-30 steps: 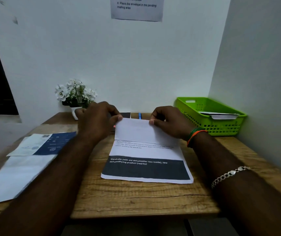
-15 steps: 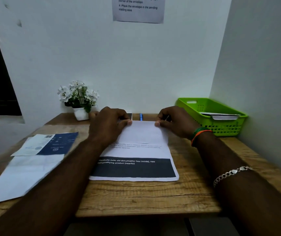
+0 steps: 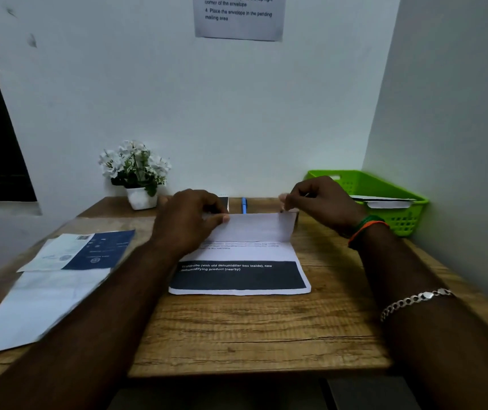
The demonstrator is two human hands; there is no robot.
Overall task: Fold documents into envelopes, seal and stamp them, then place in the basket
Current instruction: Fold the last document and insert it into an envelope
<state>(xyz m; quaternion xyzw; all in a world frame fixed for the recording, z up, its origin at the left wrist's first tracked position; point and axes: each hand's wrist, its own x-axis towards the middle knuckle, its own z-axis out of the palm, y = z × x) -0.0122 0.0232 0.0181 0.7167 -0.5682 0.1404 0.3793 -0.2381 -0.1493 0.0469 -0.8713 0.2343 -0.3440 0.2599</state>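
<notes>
A: At 6 o'clock, near edge of the desk (image 3: 236, 335), nothing but forearms. Document (image 3: 238, 261)?

B: Dead centre, flat, top flap folded toward me. Left hand (image 3: 188, 220) pinches the flap's left corner, right hand (image 3: 322, 202) pinches the right corner.

A: Envelopes?

B: Paper stack (image 3: 38, 303) at 9 o'clock, can't tell if envelopes. Pen (image 3: 244, 204) at 12.

A: Basket (image 3: 396, 199)?

B: 2 o'clock, something white already inside. This sheet: first fold only; stuffing, sealing, stamping all left.
</notes>
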